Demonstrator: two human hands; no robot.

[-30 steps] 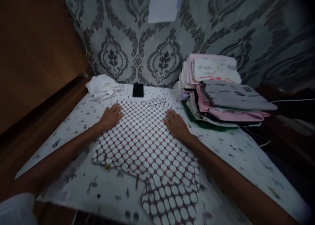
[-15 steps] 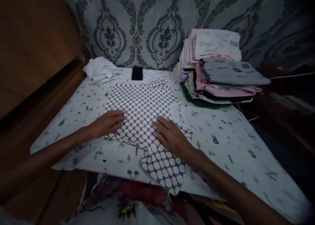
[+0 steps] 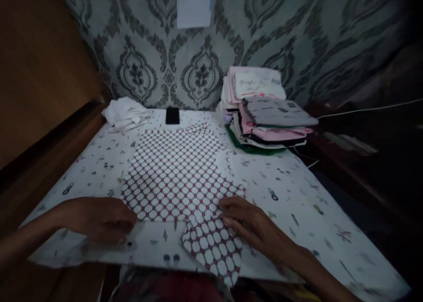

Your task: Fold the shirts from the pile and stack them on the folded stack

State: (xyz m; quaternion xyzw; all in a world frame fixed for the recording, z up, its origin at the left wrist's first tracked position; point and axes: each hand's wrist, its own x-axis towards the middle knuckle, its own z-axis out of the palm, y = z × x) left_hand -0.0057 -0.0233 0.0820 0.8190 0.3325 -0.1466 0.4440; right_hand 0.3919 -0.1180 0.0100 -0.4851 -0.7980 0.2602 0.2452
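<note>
A white garment with a dark and red lattice pattern (image 3: 175,174) lies spread on the table, one sleeve hanging toward the front edge. At its lower left corner is my left hand (image 3: 102,219), fingers curled in and pressed together; what they hold, if anything, is hidden. My right hand (image 3: 247,225) rests on the garment's right side near the sleeve, its fingers stretched out and slightly apart, gripping nothing.
The table (image 3: 89,169) has a printed white cover. Crumpled white cloth (image 3: 124,112) and a black phone (image 3: 172,116) lie at the back. A tall stack of folded clothes (image 3: 271,112) stands back right. Paper (image 3: 194,11) hangs on the patterned wall.
The view has tilted up, showing the paper on the wall. My left hand has moved off the garment's middle to its lower left corner and curled. My right hand has slid nearer the sleeve.
</note>
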